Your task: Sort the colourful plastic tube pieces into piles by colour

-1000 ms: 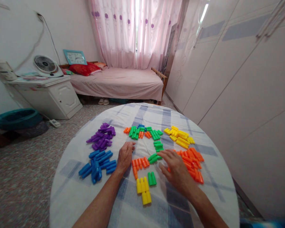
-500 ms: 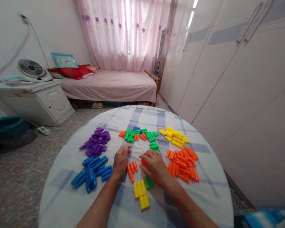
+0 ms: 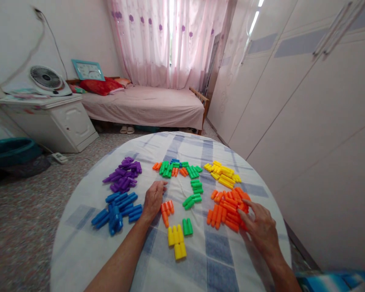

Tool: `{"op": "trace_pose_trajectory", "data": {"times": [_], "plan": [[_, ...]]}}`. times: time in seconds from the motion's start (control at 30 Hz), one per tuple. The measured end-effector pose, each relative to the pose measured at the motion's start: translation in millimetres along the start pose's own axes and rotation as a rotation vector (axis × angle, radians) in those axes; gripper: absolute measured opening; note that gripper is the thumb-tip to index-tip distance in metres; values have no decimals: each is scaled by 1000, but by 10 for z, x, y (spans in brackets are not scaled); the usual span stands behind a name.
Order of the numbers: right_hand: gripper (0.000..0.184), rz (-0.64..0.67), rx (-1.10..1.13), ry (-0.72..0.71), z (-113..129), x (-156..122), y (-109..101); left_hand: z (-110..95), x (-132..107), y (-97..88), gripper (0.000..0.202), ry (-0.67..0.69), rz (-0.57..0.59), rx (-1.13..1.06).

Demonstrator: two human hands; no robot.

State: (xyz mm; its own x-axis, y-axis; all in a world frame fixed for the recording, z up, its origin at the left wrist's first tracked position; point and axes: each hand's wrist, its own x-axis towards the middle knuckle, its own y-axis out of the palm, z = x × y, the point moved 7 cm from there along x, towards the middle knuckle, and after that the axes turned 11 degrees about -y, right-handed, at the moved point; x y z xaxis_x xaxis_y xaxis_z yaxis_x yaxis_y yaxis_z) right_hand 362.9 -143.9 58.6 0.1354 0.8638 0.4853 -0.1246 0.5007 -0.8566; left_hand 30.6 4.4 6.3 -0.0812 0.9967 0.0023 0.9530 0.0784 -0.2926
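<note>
My right hand (image 3: 260,223) is at the right-hand pile of orange plastic bullet-shaped blocks (image 3: 229,209), thumb and forefinger apart over its near right side. Nothing is visibly gripped there. My left hand (image 3: 154,198) rests on the cloth with loosely bent fingers, just left of a small joined set of orange blocks (image 3: 167,211). Nearer me lie a joined yellow piece (image 3: 177,241) and a green pair (image 3: 187,227). Green blocks (image 3: 192,200) curve up to a row of mixed green, orange and blue blocks (image 3: 178,168) farther away.
Purple blocks (image 3: 124,175) and blue blocks (image 3: 117,213) are heaped on the left of the round cloth-covered table (image 3: 222,269). A yellow heap (image 3: 222,174) lies at the back right. Beyond stand a bed (image 3: 149,103), a cabinet with a fan (image 3: 45,77), and a wardrobe (image 3: 307,121).
My right hand has moved right, from the middle of the table to the orange pile, uncovering green blocks. The orange bit under it is gone from there. My left hand has barely moved.
</note>
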Motion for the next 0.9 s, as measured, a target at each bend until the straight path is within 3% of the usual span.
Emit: {"op": "trace_pose_trajectory", "data": {"times": [0.13,0.23,0.3,0.47,0.57,0.77,0.9], "plan": [[36,-13,18,-34,32,22,0,11,4,8,46,1,4,4],[35,-78,113,-92,288,96,-35,14,18,14,45,12,4,17],[31,-41,260,-194,644,160,26,12,22,16,45,20,2,25],[36,287,504,-531,1712,262,421,2,10,2,46,18,2,6],[40,379,482,-641,2043,314,614,3,10,-7,47,2,4,-14],[17,504,330,-727,2232,351,845,-2,20,-5,48,-7,7,-21],[20,440,335,-666,2143,422,685,4,19,-5,48,5,6,-9]]}}
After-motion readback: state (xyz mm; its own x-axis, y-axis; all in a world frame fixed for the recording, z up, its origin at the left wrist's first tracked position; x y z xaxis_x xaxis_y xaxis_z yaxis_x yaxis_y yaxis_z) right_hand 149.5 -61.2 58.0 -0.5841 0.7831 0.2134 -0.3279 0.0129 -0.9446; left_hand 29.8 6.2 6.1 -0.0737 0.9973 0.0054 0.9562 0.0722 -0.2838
